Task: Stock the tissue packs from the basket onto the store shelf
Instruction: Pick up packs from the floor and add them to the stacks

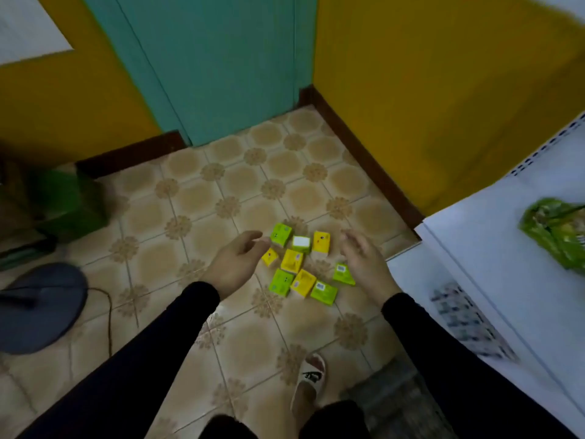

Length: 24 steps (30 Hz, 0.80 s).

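Packs (299, 263) lie loose on the floor (190, 198), green and yellow, between both hands. Left hand (235, 264) and right hand (364, 264) hover apart, fingers relaxed, holding nothing. Shelf (493, 248) at right. Risk: scooping several at once may spill some; the near foot (308, 380) could kick strays.

Nothing here can be read. The tissue packs (300, 263) on the floor (202, 198) between my hands carry small pale labels, perhaps barcodes, on the packs toward five o'clock of the cluster, but the print is too blurred. The green bag (558, 231) on the shelf (493, 248) at three o'clock shows only smeared markings.
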{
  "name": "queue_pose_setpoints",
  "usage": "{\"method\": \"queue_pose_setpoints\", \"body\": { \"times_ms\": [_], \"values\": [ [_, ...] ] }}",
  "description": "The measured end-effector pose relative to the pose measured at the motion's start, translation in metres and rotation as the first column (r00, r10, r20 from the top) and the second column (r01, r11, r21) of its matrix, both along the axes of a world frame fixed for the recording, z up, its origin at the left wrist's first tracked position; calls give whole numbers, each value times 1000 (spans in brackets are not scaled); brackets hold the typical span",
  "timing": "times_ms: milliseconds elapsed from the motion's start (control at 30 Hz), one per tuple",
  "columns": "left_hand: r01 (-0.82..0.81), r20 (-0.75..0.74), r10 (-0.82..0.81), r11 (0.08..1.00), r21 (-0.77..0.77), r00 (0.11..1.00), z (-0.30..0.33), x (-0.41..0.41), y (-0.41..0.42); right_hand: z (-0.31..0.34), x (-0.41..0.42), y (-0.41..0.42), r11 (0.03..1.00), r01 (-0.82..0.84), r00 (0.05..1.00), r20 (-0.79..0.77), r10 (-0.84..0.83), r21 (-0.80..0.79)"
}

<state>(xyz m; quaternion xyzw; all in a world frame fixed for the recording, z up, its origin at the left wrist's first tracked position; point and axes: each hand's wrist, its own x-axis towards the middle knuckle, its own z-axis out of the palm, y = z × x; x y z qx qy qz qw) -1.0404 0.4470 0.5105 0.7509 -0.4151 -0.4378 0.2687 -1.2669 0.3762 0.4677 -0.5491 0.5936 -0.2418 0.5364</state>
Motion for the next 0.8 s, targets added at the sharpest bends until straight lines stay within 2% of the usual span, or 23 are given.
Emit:
{"method": "queue_pose_setpoints", "body": {
  "times_ms": [233,433,567,700,800],
  "values": [
    [144,-88,-126,960,240,988,-148,-9,-87,-138,-5,-46,945,148,973,-213,-87,290],
    [263,-170,-209,861,435,963,-361,-25,-145,-323,-21,-61,825,364,913,-340,-224,432],
    [238,-172,-175,846,478,969,-515,-42,-168,-471,-29,-67,739,441,886,-377,-270,509],
    [323,-199,-258,811,487,946,-648,-71,-179,-601,-35,-73,741,458,869,-422,-257,492],
    [305,-184,-246,830,468,952,-723,-97,-177,-680,-37,-81,715,459,879,-389,-277,528]
  ]
}}
